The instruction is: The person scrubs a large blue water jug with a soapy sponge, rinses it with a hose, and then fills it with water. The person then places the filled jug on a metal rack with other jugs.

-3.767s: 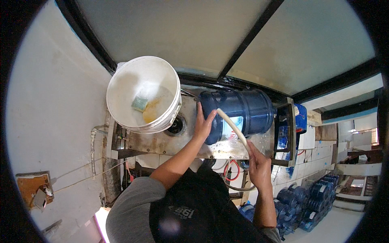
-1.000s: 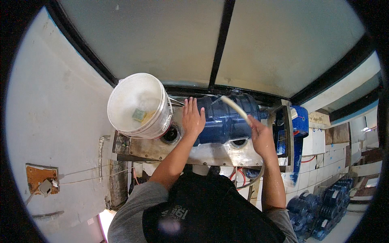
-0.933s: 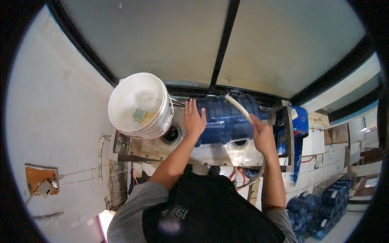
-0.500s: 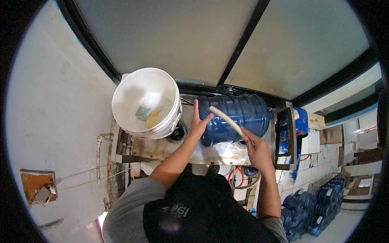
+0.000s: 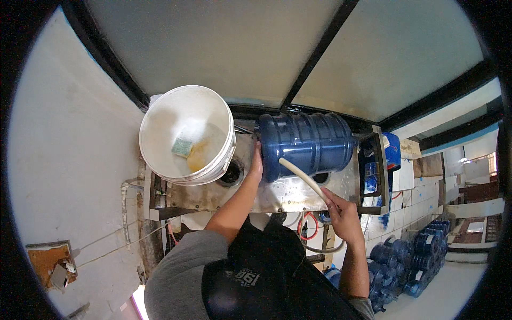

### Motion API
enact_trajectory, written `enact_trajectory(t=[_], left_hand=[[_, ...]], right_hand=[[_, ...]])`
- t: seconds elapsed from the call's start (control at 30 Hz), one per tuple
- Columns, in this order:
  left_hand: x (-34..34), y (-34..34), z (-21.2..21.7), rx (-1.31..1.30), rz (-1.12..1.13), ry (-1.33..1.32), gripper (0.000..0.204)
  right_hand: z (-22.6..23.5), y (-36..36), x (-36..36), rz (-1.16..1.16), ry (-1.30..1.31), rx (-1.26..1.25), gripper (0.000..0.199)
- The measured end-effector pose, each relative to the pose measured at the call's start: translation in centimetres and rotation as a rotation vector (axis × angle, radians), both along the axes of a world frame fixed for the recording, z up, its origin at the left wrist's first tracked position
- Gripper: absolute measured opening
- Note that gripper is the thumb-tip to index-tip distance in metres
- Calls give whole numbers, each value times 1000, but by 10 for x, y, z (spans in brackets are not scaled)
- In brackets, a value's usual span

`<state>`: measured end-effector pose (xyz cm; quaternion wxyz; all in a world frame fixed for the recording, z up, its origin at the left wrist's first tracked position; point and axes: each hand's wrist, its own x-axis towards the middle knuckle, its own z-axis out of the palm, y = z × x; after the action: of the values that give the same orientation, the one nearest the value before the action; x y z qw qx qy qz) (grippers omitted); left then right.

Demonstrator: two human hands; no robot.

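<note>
Water jug (image 5: 306, 143), the big blue kind, is lying on its side on a wet metal surface (image 5: 277, 194) right under a frosted window with black frames (image 5: 320, 50). Its left end sits just beside a round drain hole (image 5: 232, 173) in that surface. The left hand (image 5: 256, 165) is flat against the left end of the jug, fingers spread up along it, more of a steadying press than a grab. The right hand (image 5: 341, 210) has its fingers curled tight around a pale hose (image 5: 301, 178), and the free end of the hose runs up and left across the front of the jug, touching or nearly touching the blue plastic (can't tell which from this angle). The rest of the hose loops down under the edge of the surface. Left of the jug there's a white bucket (image 5: 186, 133) standing on the same surface, just beside the drain, with a bit of yellowish water in the bottom and a green sponge (image 5: 183, 147) lying in it. On the right end of the surface there's a black metal frame (image 5: 373, 170) with more blue behind it. Down on the floor to the right, well apart from the hands, sits a whole cluster of other blue jugs (image 5: 410, 261). Plain pale wall (image 5: 69, 160) on the left.
</note>
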<state>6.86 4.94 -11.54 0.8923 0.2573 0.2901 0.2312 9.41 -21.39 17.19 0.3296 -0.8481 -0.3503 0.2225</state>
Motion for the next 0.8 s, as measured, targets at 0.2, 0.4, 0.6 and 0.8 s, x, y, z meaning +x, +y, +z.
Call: enact_trajectory(t=[0.2, 0.4, 0.6, 0.8], left_hand=[[1, -15, 63, 927, 190, 355, 107], [-11, -51, 73, 1067, 349, 504, 99], [-21, -91, 0, 1219, 320, 465, 108], [-31, -92, -109, 1083, -9, 300, 104]], right_hand=[[-4, 20, 9, -62, 0, 47, 33], [-9, 19, 25, -47, -81, 60, 35], [-15, 17, 28, 27, -58, 116, 40], [-13, 4, 49, -63, -70, 65, 37]])
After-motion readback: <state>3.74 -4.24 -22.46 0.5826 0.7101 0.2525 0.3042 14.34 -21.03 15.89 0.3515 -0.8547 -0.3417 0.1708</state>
